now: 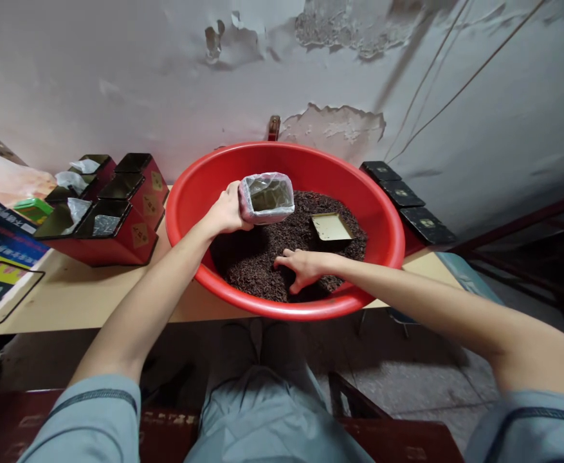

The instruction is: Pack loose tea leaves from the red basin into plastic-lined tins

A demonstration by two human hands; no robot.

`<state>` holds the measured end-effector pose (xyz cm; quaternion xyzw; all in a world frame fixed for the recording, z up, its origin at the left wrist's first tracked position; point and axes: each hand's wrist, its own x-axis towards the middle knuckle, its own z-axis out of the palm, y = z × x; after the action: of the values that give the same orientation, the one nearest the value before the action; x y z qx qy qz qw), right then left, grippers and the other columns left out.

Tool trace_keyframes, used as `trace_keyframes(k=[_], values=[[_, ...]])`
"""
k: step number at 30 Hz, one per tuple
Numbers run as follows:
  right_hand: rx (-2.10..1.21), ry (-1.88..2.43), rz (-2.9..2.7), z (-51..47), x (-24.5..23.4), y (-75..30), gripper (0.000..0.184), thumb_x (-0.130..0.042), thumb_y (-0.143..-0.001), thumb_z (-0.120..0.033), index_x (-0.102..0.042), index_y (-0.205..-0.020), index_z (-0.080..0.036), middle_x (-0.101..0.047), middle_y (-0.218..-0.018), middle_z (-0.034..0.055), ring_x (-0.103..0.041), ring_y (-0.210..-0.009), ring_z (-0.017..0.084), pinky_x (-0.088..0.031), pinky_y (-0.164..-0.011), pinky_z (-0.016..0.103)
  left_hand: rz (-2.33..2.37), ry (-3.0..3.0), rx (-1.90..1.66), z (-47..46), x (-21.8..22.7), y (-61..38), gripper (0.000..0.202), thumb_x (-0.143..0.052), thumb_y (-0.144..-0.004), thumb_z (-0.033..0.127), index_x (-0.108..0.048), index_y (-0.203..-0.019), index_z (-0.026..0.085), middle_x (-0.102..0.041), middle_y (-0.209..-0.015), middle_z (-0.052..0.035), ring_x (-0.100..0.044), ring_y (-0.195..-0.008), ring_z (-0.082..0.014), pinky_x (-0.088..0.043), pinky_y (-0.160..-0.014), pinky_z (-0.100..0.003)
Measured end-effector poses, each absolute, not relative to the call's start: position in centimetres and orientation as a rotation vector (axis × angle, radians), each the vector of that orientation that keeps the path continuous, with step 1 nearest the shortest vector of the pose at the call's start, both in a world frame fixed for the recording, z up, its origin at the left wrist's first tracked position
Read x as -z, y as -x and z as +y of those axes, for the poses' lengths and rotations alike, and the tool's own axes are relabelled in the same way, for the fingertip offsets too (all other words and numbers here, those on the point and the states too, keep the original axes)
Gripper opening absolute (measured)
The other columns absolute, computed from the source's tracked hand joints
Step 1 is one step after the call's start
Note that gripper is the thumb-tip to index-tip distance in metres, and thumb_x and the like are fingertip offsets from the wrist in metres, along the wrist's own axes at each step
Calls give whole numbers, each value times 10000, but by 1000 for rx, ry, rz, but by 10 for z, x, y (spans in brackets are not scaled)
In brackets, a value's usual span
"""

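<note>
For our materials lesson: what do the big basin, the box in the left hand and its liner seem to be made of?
Basin: probably plastic, glossy red, smooth moulded rim with soft highlights.
Box in the left hand: looks like a tin or stiff card; its side is mostly hidden, so unsure.
Liner: thin clear plastic film, crinkled and shiny, folded over the box's mouth.
</note>
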<state>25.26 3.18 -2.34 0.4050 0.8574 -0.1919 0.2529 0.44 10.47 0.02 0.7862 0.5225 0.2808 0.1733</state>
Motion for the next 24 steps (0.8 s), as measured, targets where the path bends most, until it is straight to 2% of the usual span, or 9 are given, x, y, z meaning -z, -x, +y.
trace_keyframes(k=[3, 5, 10, 14, 17, 20, 24], values=[[565, -1099, 2338, 32, 28, -253, 1056, -885, -722, -599, -469, -1623, -235, -564, -1463, 188, -686, -1218, 380, -561, -988, 408, 1458, -2314, -706, 102, -2, -4, 1115, -897, -521, 233, -375, -1502, 140, -504, -1488, -166, -528, -1386, -403, -458, -1221, -528], [585, -1111, 2346, 33, 31, -253, 1097, -914, -687, -596, -482, -1620, -213, -584, -1445, 189, -695, -1203, 374, -563, -974, 388, 1439, -2353, -691, 101, -3, -4, 1114, -878, -533, 230, -358, -1514, 143, -491, -1500, -161, -526, -1376, -394, -461, -1219, -527], [622, -1137, 2441, 37, 33, -256, 836, -920, -687, -370, -662, -1463, -199, -701, -1335, 137, -714, -1149, 319, -554, -938, 324, 1469, -2338, -696, 102, 0, -4, 1110, -878, -526, 248, -362, -1505, 159, -513, -1449, -146, -518, -1385, -396, -455, -1227, -539], [649, -1268, 2441, 41, 29, -261, 665, -843, -705, -241, -733, -1360, -204, -794, -1102, 59, -735, -1014, 259, -537, -843, 275, 1496, -2270, -738, 104, 1, -4, 1095, -899, -516, 266, -393, -1482, 173, -551, -1391, -134, -555, -1353, -391, -482, -1202, -531], [684, -1325, 2462, 45, 19, -267, 528, -803, -689, -203, -780, -1217, -211, -778, -940, 12, -716, -893, 216, -502, -736, 249, 1522, -2212, -764, 104, 2, -4, 1097, -907, -509, 262, -403, -1479, 170, -556, -1392, -140, -568, -1331, -393, -518, -1156, -526], [702, -1460, 2545, 55, -2, -277, 403, -774, -673, -219, -778, -1076, -215, -741, -865, -13, -672, -785, 185, -468, -660, 252, 1510, -2183, -779, 104, 2, -5, 1119, -918, -497, 261, -402, -1484, 149, -546, -1422, -154, -551, -1349, -406, -512, -1151, -530], [732, -1644, 2642, 76, -55, -281, 385, -742, -671, -221, -757, -1055, -233, -693, -759, -38, -620, -653, 161, -475, -627, 274, 1449, -2126, -835, 109, 6, -4, 1134, -939, -479, 240, -411, -1477, 140, -548, -1420, -165, -550, -1330, -424, -500, -1141, -571]])
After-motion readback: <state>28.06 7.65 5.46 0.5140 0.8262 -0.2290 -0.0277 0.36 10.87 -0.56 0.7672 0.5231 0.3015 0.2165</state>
